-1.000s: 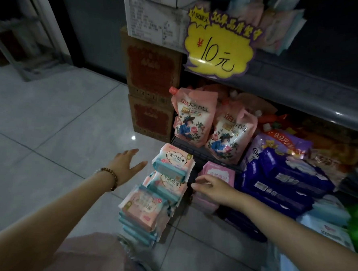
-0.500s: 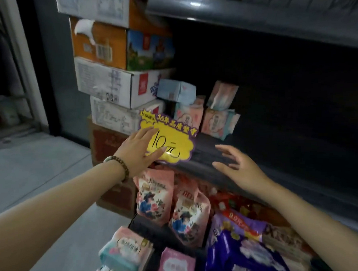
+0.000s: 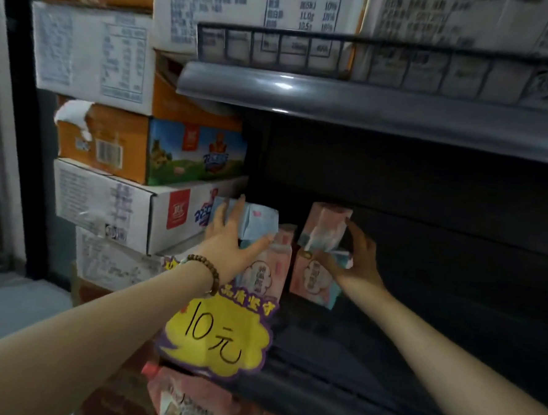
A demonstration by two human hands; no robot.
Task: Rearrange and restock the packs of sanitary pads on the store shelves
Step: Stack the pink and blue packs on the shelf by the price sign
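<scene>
Both my arms reach up into the dark middle shelf (image 3: 337,349), which has open room stretching right and stacked cartons (image 3: 112,204) crowding its left end. My left hand (image 3: 229,236) spans a blue pack (image 3: 259,219), thumb hooked under its lower edge. My right hand (image 3: 353,260) clutches a tilted pink pack (image 3: 324,226). Both are just above two upright packs (image 3: 269,268) behind the yellow price sign (image 3: 220,335).

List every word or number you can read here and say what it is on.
"10元": yellow price sign.
Small characters on the sign's purple band: blurred and partly hidden.
Printed tables on the cartons: too blurred to read.
Lettering on the pad packs: too small to read.
</scene>
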